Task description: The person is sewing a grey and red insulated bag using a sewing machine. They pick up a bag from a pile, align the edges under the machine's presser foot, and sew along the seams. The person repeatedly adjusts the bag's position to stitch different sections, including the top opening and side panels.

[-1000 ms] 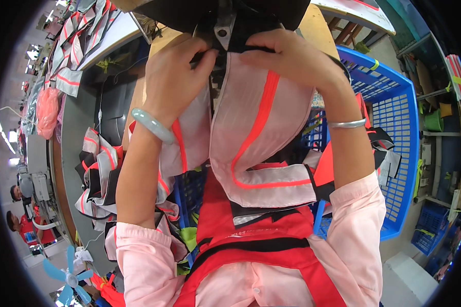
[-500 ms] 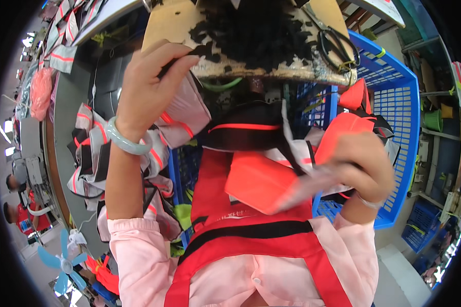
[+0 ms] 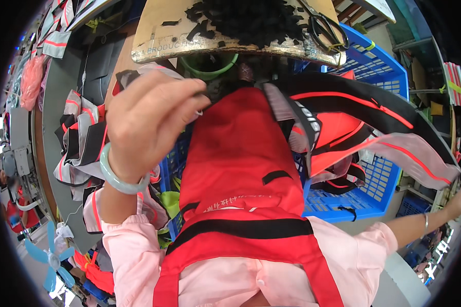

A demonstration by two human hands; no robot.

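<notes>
My left hand (image 3: 151, 120), with a pale bangle on the wrist, is raised at the left with thumb and fingers pinched together. Anything between its fingertips is too dark and small to make out. My right arm stretches far out to the right. At its end my right hand (image 3: 458, 202) is closed at the corner of a long sewn fabric piece (image 3: 404, 148) in grey and black with bright orange trim. That piece spreads, opened out, above a blue basket, its other end near my apron.
Ahead, a board (image 3: 161, 38) bears a heap of black fabric scraps (image 3: 246, 20) and black-handled scissors (image 3: 327, 31). Below it is a green tub (image 3: 210, 69). At right, the blue basket (image 3: 389, 77) holds more sewn pieces. Others (image 3: 82, 138) pile up at left. A red apron (image 3: 241, 148) covers my lap.
My right hand has swung far right, drawing the fabric piece off my lap and out over the basket. My left hand has moved down slightly from the board; the dark scrap no longer shows clearly.
</notes>
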